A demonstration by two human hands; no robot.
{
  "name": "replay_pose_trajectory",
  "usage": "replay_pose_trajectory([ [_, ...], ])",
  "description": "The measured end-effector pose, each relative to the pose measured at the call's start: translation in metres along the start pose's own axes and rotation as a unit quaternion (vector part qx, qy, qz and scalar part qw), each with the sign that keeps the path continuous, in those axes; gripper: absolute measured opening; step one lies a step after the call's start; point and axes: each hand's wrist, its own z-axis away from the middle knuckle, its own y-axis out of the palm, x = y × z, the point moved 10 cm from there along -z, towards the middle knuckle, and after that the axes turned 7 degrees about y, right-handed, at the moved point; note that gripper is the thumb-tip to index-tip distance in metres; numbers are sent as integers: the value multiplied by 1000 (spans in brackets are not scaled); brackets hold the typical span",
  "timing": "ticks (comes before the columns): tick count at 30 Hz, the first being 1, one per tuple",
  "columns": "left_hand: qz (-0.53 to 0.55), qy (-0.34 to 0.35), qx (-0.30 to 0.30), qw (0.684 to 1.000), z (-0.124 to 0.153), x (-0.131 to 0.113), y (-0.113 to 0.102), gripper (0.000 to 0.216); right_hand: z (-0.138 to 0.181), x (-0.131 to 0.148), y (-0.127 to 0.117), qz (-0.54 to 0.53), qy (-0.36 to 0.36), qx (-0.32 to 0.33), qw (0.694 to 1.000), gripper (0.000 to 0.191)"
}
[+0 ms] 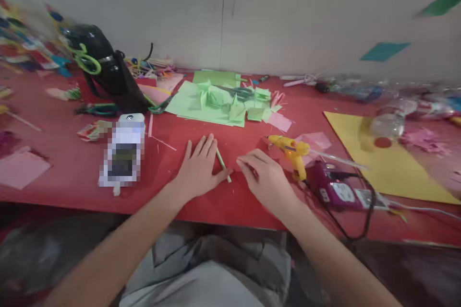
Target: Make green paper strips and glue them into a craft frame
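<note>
My left hand (pixel 200 168) lies flat on the red table (pixel 72 168), fingers stretched out, pressing on a thin rolled green paper stick (pixel 223 165). The stick runs out from under the fingers toward the table's front edge. My right hand (pixel 264 175) rests just right of the stick's near end, fingers curled loosely and pinched together; whether it holds anything is hidden. Behind both hands lies a pile of light green paper sheets and folded pieces (pixel 219 100).
A yellow glue gun (pixel 290 148) stands right of my right hand, beside a purple power strip (pixel 334 187) with cables. A yellow sheet (pixel 385 163) lies at right, a phone (pixel 124 156) at left, a black bag (pixel 104 67) at back left.
</note>
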Motion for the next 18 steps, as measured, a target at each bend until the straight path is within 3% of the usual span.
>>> replay_pose_trajectory([
  [3, 4, 8, -11, 1000, 3, -2, -1, 90, -38, 9, 12, -36, 34, 40, 998, 23],
  [5, 7, 6, -12, 1000, 3, -2, 0, 89, -65, 1, 18, -136, 90, 11, 987, 34],
  [8, 12, -9, -9, 1000, 1, 0, -1, 91, -93, -32, 35, -353, 197, -75, 912, 40],
  [10, 17, -17, -3, 1000, 0, 1, -2, 91, -100, -47, 46, -410, 218, -122, 877, 41],
  [13, 22, -28, 5, 999, 0, 2, -3, 90, -102, -45, 56, -420, 178, -114, 882, 36],
  [18, 20, -30, 10, 999, 1, 2, -5, 90, -100, -46, 58, -408, 180, -114, 888, 34],
])
